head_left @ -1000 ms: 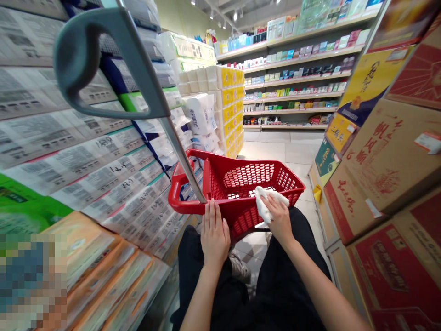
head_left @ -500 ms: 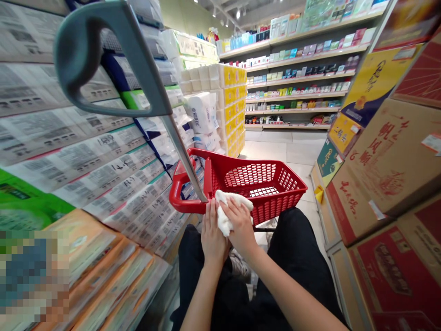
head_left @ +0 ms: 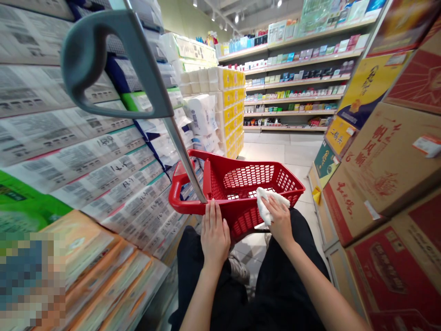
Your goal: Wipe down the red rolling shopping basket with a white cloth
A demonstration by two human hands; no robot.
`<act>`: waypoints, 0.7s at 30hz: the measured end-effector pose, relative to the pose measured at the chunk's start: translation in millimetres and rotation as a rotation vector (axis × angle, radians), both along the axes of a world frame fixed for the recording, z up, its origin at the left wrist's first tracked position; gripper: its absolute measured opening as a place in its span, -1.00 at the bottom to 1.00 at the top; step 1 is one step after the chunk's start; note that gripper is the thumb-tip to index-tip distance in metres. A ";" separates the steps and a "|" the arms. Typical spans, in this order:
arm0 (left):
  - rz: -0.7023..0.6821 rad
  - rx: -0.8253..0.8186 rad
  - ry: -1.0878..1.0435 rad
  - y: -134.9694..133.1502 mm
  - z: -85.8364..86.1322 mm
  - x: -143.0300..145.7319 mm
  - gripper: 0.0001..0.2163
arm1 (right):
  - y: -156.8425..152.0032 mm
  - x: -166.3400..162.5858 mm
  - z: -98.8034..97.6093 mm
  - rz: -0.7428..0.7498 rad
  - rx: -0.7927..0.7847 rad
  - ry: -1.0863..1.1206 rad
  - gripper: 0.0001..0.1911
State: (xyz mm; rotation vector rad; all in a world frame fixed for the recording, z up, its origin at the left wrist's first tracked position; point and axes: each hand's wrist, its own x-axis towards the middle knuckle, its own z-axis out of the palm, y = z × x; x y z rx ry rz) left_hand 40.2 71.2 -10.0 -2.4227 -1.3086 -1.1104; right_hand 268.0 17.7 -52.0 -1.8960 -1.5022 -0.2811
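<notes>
Shop aisle (head_left: 275, 151); carton (head_left: 389, 174) reads 帆风顺; cloth (head_left: 267, 203) on basket (head_left: 248, 219).

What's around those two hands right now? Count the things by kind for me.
Red basket: 1
White cloth: 1
Grey handle: 1
Hands: 2 (left hand flat on the basket rim, right hand on the cloth)
Total: 5

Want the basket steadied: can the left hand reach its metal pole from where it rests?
Probably yes. The left hand lies flat on the red basket's near rim, fingers just below the metal pole's foot, with nothing between them.
</notes>
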 end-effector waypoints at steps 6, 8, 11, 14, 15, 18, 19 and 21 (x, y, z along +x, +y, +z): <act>-0.004 0.012 -0.007 0.2 -0.9 0.4 -0.38 | 14.6 -49.2 22.7 0.045 -0.024 0.101 -0.27; -0.010 0.012 0.003 -0.2 -0.6 -0.9 -0.38 | 21.0 -79.6 36.1 0.145 -0.024 0.115 -0.25; -0.039 0.002 0.028 -1.1 0.9 -4.4 -0.36 | 25.9 -112.6 51.9 0.260 0.000 0.132 -0.26; -0.059 -0.007 0.046 -0.8 1.7 -6.6 -0.35 | 25.1 -115.6 54.6 0.309 0.013 0.108 -0.26; -0.053 -0.007 0.046 -0.4 1.4 -6.6 -0.36 | 24.1 -110.2 52.2 0.314 0.011 0.086 -0.24; -0.021 0.004 0.029 1.0 -0.4 -4.3 -0.38 | 19.3 -82.2 37.8 0.280 -0.007 0.023 -0.17; -0.013 0.010 0.020 1.2 -1.0 -3.2 -0.38 | 17.2 -70.6 31.7 0.249 -0.015 0.011 -0.16; -0.010 0.014 0.010 1.0 -1.4 -1.2 -0.39 | 12.2 -46.3 19.1 0.169 -0.030 0.000 -0.17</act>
